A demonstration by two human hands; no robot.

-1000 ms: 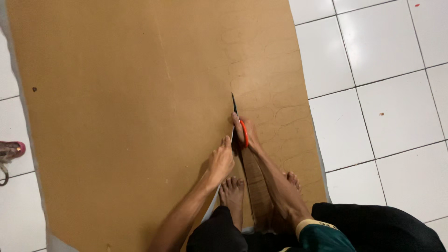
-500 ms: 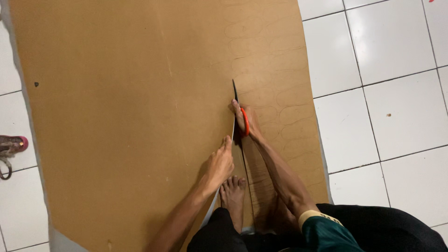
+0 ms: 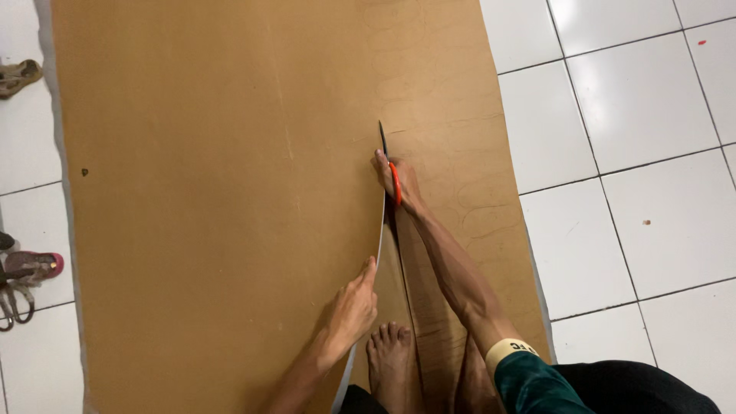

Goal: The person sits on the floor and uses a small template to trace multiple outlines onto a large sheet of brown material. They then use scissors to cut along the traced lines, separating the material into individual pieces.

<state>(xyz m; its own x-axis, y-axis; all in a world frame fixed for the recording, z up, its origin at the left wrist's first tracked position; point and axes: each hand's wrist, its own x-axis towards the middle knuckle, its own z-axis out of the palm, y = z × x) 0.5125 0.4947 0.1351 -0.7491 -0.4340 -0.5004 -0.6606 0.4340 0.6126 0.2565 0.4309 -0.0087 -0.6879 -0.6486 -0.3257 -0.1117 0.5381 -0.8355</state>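
A large brown sheet [image 3: 222, 192] of thin board or paper lies flat on the white tiled floor. My right hand [image 3: 402, 184] grips red-handled scissors [image 3: 389, 165], their dark blades pointing away from me along a cut that runs up the sheet. My left hand [image 3: 353, 307] presses on the cut edge of the sheet's left part, close to me. That cut edge is lifted slightly and shows a pale underside. My bare foot [image 3: 391, 360] rests on the sheet between my arms.
White floor tiles [image 3: 629, 153] stretch to the right of the sheet. Sandals [image 3: 27, 272] lie on the floor at the left edge, another sandal [image 3: 19, 75] at the upper left. My dark-clothed leg [image 3: 613, 391] fills the lower right corner.
My right hand has pushed the scissors farther up the sheet and the cut has lengthened. My left hand stays on the cut edge near me.
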